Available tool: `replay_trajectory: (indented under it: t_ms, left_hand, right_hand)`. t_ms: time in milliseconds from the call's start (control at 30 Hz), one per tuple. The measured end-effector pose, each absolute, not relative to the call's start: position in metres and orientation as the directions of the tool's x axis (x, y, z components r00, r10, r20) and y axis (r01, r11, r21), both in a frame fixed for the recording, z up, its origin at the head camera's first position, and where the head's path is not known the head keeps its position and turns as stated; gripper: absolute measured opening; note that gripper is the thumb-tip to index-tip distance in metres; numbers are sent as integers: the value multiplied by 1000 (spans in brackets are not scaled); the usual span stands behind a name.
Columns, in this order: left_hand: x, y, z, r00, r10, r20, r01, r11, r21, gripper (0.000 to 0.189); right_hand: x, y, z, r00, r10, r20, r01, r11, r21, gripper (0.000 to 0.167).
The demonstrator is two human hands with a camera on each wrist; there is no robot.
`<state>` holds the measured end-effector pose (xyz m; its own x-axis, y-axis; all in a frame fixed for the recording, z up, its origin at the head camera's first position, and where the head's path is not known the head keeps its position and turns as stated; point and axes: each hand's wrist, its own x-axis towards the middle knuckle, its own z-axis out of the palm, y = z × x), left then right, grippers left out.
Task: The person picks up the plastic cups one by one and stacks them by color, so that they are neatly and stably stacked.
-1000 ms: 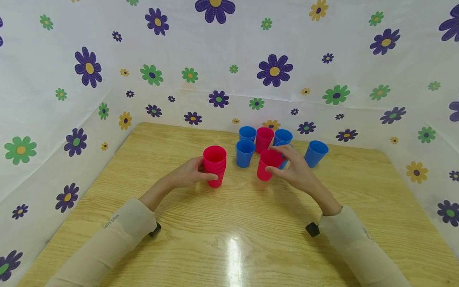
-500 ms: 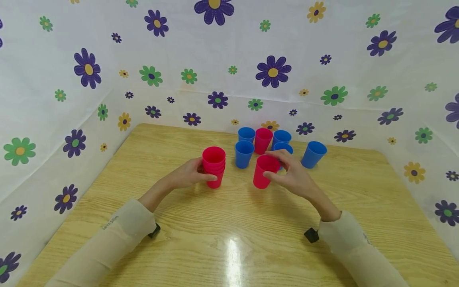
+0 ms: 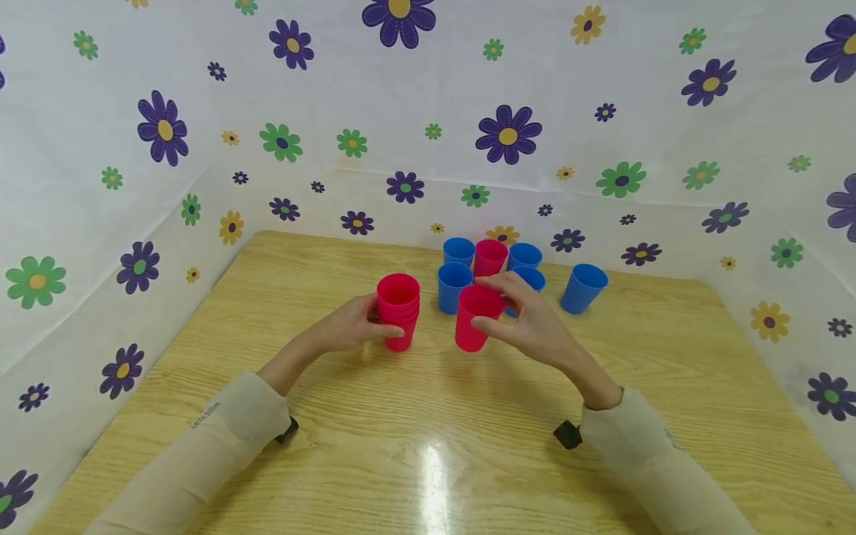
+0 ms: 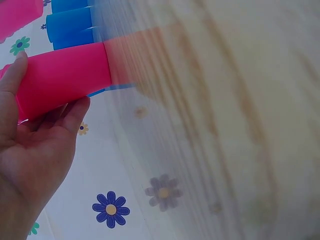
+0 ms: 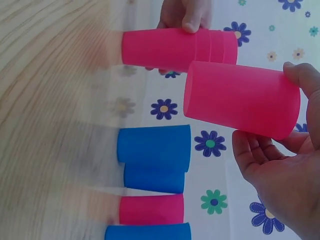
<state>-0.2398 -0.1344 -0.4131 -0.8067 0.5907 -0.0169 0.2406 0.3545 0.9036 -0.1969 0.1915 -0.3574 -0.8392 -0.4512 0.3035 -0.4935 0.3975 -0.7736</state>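
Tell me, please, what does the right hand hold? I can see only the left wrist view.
Observer: The right hand holds a single red cup.
Operator: Thank you. And the left hand, does it grip only one cup?
Observer: No, the head view shows there a stack of nested cups.
Operator: I understand. Is there also some red cup among the blue ones?
Observer: Yes, another red cup stands in the back row, between two blue cups.
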Motion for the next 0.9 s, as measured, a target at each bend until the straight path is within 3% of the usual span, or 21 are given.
replay_trajectory:
  t_ms: [900]
  left_hand:
    - [-240, -135, -413, -792, 610, 21, 275, 327, 904, 51]
  right_hand:
    - [-215, 146, -317, -805, -427, 412, -569, 359, -740, 56]
